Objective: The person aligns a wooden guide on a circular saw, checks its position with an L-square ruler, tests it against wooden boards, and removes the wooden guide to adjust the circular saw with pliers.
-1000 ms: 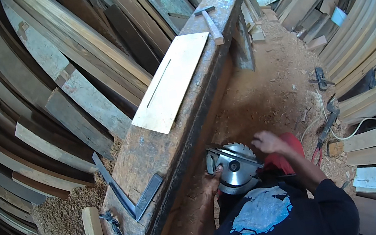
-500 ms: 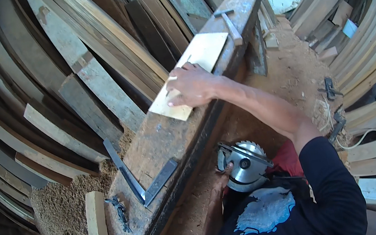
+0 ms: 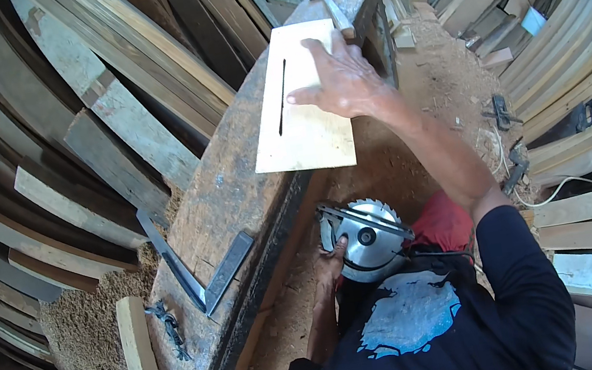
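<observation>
A pale wooden board (image 3: 310, 133) with a long thin dark slot lies askew on the workbench (image 3: 225, 172), its near right corner jutting past the bench's edge. My right hand (image 3: 346, 82) rests over the board's right side, thumb and fingers spread. Low beside the bench, my left hand (image 3: 331, 258) grips a circular saw (image 3: 369, 239); its toothed blade faces up and away. A hammer (image 3: 336, 10) lies beyond the board. Closer on the bench is a dark try square or bevel (image 3: 210, 278) with two arms, and a tangled dark cord (image 3: 170, 330).
Planks (image 3: 130, 125) lean along the left, above a heap of wood shavings (image 3: 85, 335). A wooden strip (image 3: 142, 361) stands by the bench's near end. On the right are stacked boards (image 3: 591, 210), a handsaw (image 3: 581, 118), a clamp-like tool (image 3: 503, 112) and a pale cable (image 3: 564, 183).
The board has turned and slid toward the bench's right edge. My right hand has shifted from across it to its right side, fingers spreading. The circular saw stays low in my left hand.
</observation>
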A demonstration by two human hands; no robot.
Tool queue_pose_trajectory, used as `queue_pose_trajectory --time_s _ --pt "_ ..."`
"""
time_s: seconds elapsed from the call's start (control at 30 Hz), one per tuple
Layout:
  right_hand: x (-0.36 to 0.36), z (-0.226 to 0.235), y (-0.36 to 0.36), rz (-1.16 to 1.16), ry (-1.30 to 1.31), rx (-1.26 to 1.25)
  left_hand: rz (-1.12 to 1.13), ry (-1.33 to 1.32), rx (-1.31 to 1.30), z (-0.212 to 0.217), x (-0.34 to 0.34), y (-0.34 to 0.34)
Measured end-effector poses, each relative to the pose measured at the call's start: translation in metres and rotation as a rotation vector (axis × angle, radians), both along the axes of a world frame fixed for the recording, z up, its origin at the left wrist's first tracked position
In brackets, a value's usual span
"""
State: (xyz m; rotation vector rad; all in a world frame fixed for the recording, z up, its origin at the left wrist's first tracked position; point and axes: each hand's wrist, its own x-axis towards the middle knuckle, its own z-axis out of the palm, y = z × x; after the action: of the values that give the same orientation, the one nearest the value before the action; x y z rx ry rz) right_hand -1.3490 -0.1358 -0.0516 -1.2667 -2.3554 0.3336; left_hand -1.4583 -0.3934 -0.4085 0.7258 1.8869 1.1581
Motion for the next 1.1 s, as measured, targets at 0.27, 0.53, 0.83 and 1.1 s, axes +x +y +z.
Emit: queue_pose_trajectory --time_s 0.27,0.53,0.83,1.1 --pt "0.033 -0.05 0.042 0.152 0.545 -0.212 -0.027 -0.096 0.101 0.038 0.012 0.002" --pt "0.128 -0.071 0.029 0.659 1.06 -0.56 -0.01 -0.102 0.256 0.047 0.01 0.007" --pt "0.204 -0.276 -0.008 0.14 0.559 -0.912 -0.102 -0.101 0.219 0.024 0.005 0.008" --pt "0.129 -0.32 -0.034 0.153 0.335 -0.844 -0.089 -0.17 0.406 0.045 0.019 0.014"
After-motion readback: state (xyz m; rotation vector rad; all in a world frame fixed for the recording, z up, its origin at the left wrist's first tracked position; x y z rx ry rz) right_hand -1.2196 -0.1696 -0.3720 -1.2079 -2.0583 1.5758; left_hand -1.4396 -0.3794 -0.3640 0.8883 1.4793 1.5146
